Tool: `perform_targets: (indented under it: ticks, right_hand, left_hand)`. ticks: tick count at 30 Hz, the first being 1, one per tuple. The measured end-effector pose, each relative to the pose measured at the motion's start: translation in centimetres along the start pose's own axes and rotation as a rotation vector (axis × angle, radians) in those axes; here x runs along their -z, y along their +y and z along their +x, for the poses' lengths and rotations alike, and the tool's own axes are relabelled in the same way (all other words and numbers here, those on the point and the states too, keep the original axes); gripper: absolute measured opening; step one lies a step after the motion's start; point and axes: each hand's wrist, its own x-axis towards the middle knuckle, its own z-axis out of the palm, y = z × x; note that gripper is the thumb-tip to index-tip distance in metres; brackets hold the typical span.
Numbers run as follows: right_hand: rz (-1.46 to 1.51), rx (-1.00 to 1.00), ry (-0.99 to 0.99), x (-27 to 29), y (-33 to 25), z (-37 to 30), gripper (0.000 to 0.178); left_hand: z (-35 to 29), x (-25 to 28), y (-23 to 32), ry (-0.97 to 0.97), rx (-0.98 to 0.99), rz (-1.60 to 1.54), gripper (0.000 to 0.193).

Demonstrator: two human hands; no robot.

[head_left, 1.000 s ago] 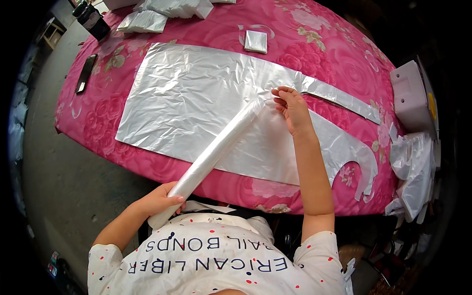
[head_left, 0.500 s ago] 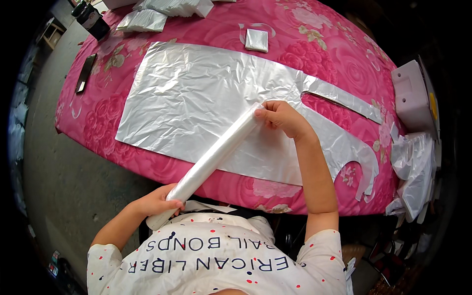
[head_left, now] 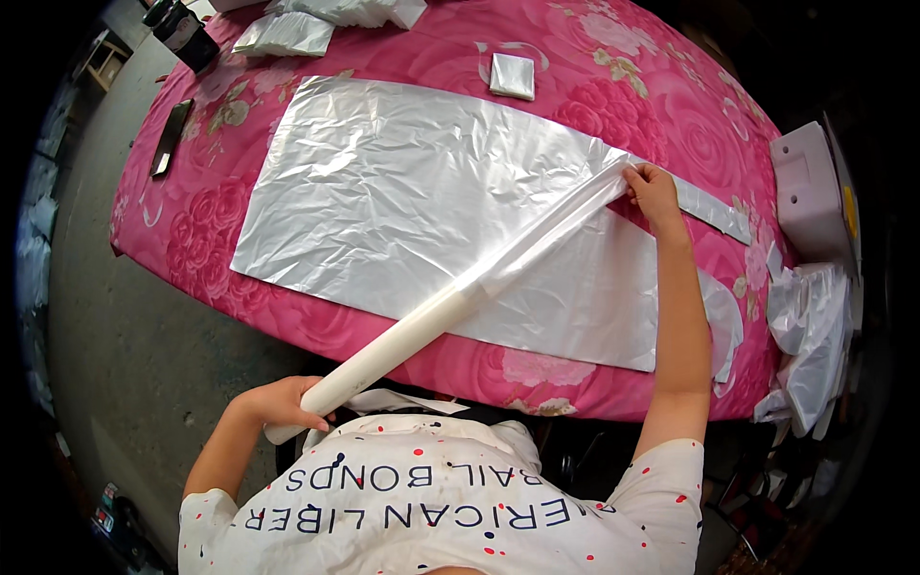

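Observation:
A white tube (head_left: 388, 352) slants up and away from my body over the table's near edge. My left hand (head_left: 285, 401) is wrapped around its near end. Clear plastic film (head_left: 561, 222) covers the tube's far end and stretches beyond it in a gathered, creased strip. The far tip of that film is pinched in my right hand (head_left: 654, 194). Beneath lies a large flat sheet of silvery-white plastic (head_left: 355, 163), wrinkled, with cut-out strap shapes toward the right. The film and my right forearm hide part of those cut-outs.
Pink floral cloth (head_left: 196, 235) covers the table. At the back are a small folded plastic square (head_left: 513, 77), a pile of folded white packets (head_left: 283, 35) and a dark jar (head_left: 180, 34). A dark narrow object (head_left: 172, 139) lies left. Right stand a pale bin (head_left: 813, 187) and hanging plastic bags (head_left: 810, 316).
My right hand has moved right and away, drawing the film partly off the tube, whose bare white surface now shows. My left hand still grips the near end, slightly lower and further left.

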Motion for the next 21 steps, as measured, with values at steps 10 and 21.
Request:
perform_targets:
  ticks: [10,21]
  right_hand:
    - [0.07,0.052,-0.117,-0.6,-1.1,1.1,0.014]
    - [-0.115,0.215,-0.316,-8.5,-5.8,1.4,0.016]
  left_hand:
    - [-0.2,1.8,9.9,0.136,-0.208,0.708,0.051]
    - [11.5,-1.6,18.5,0.35,-1.263,1.357,0.033]
